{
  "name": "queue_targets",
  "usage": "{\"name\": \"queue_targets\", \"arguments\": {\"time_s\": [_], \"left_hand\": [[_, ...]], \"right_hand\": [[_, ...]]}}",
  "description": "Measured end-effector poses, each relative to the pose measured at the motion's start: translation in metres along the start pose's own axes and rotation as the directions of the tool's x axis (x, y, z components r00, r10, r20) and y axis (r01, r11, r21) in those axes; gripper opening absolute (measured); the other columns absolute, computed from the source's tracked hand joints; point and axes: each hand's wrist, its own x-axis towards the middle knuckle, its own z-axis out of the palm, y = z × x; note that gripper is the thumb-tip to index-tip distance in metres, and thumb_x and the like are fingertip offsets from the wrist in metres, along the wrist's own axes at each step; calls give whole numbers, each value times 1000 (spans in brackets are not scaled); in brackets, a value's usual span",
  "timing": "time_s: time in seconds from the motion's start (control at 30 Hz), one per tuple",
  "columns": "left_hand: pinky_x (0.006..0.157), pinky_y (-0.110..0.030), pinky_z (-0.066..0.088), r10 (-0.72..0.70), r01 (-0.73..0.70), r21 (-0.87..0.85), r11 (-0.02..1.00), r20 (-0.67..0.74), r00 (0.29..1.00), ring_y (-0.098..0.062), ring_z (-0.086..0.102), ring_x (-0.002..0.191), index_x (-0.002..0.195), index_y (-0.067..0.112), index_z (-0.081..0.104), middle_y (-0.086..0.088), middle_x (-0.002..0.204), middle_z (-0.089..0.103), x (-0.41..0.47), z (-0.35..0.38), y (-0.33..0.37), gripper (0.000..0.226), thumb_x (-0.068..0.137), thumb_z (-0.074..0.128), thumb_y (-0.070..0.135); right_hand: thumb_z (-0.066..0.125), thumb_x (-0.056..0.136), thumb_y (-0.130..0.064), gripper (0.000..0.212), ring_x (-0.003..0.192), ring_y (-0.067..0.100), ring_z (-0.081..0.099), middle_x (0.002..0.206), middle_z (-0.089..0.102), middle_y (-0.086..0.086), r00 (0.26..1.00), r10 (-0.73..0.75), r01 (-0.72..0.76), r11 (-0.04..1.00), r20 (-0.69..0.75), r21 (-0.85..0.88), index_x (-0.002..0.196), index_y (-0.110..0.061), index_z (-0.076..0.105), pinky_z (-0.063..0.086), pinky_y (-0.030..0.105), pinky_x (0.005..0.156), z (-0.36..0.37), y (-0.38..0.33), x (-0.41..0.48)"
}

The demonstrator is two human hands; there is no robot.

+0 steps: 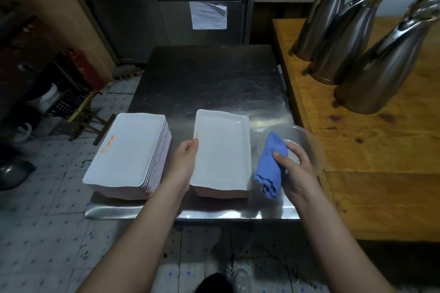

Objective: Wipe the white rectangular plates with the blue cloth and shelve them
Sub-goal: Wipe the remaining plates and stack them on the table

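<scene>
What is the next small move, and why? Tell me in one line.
Probably swing the right hand with its blue cloth left onto the white plate and start wiping: the left hand holds that plate's left rim, while the cloth hangs beside it by the clear bowl, not on the plate.

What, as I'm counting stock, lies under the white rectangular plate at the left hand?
Under the white rectangular plate, held by the left hand, stacked plate edges show at its near end. Their faces are covered.

To my right, three steel jugs [345,35] stand on a wooden table [381,162]. Ahead of me a sheet of paper [209,15] hangs on a metal cabinet [133,21].
</scene>
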Motion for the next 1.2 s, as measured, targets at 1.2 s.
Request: {"name": "queue_targets", "arguments": {"time_s": [1.2], "left_hand": [[78,-20,43,269,-270,97,958,27,963,-8,57,92,109,16,60,6,101,61,41,-3,7,24,86,63,23]], "right_hand": [[62,86,-2,35,94,28,61,103,64,18,978,178,-178,984,-108,9,120,6,56,51,36,83,30,-4,16]]}}
